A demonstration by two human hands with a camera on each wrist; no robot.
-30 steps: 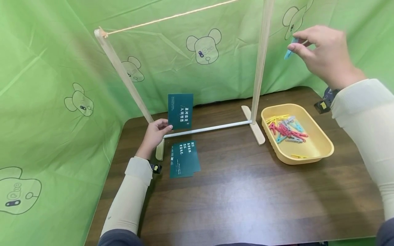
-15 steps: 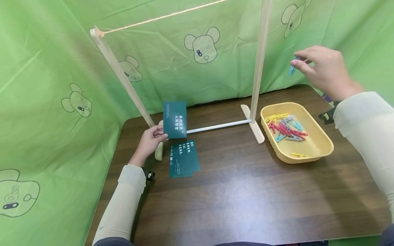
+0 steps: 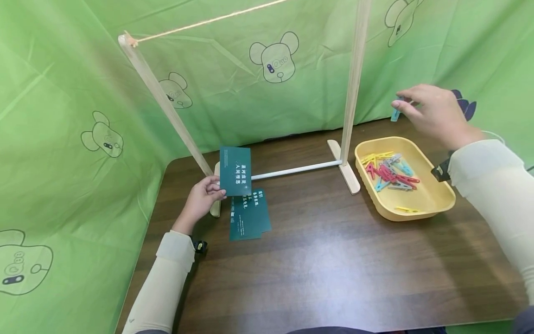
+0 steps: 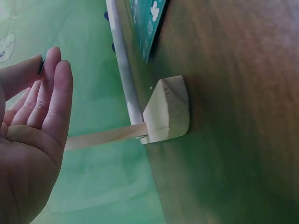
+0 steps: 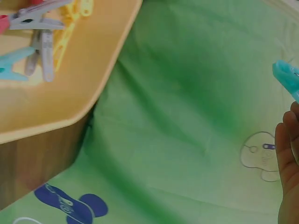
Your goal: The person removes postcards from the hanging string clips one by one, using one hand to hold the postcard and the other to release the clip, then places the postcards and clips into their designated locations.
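The left hand pinched a dark green printed card beside the wooden rack's slanted post; the right hand pinched a light blue plastic clothespin above the yellow plastic tray.

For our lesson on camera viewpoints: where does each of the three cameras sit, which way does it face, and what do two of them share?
Head: looks down at the table; both forearms show, left hand, right hand.
Left wrist: faces the rack foot; palm shows.
Right wrist: faces the green cloth; fingertips show.
Shared by head and right wrist: the yellow tray, blue peg.
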